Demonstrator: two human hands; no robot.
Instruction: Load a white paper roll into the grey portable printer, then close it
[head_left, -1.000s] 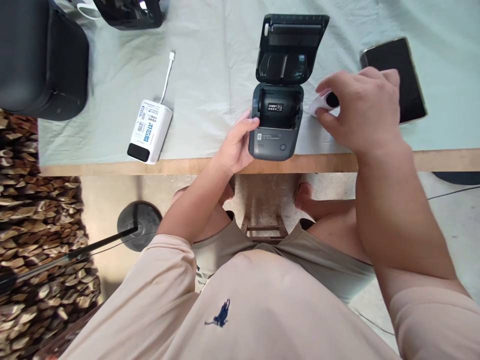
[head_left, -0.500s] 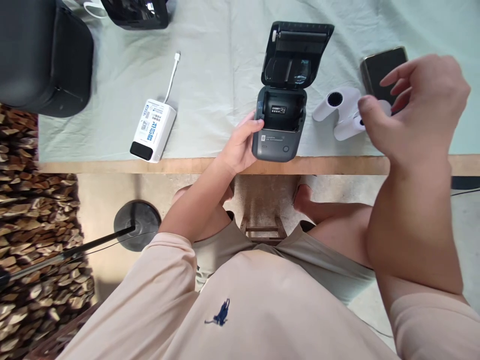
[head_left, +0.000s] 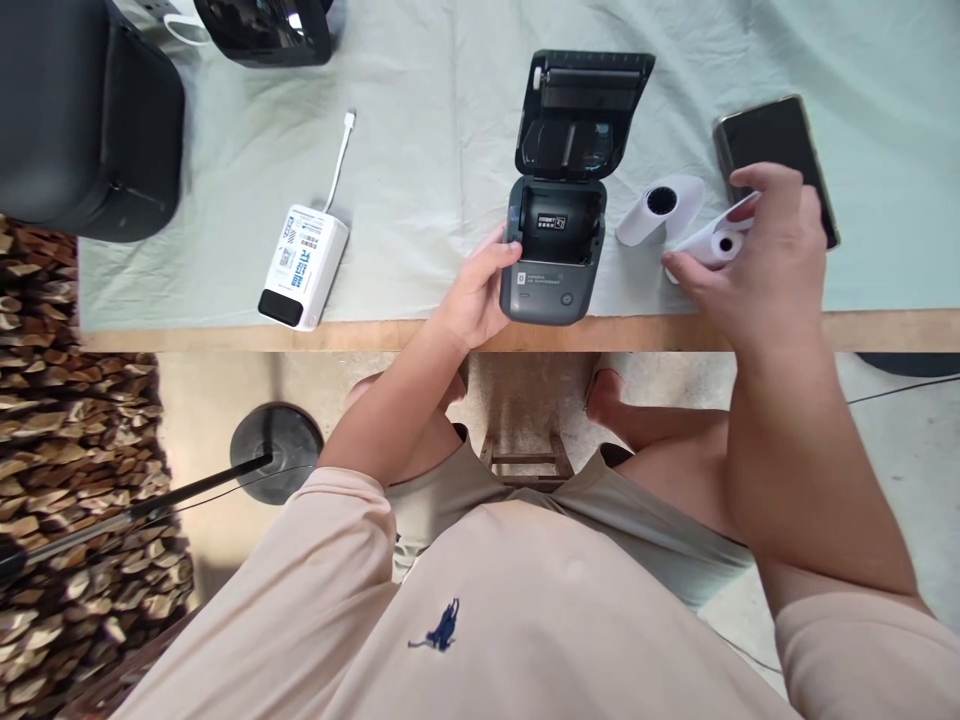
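A dark grey label printer lies near the table's front edge with its lid raised and its compartment bare of any roll. My left hand grips its left side, the thumb on the rim. To the right, my right hand has its thumb and fingers around the right-hand white paper roll, whose small dark core faces up. Beside it, a second white roll with a wider dark core leans on the cloth, touched by no hand. Behind my right fingers lies a black phone.
A white power bank with a short cable lies left on the pale green cloth. At the upper left stand a black case and a glossy black device. The wooden table edge runs across, above my legs.
My right hand has come down and left from over the phone, and its fingers have closed around the right-hand roll. My left hand still holds the printer.
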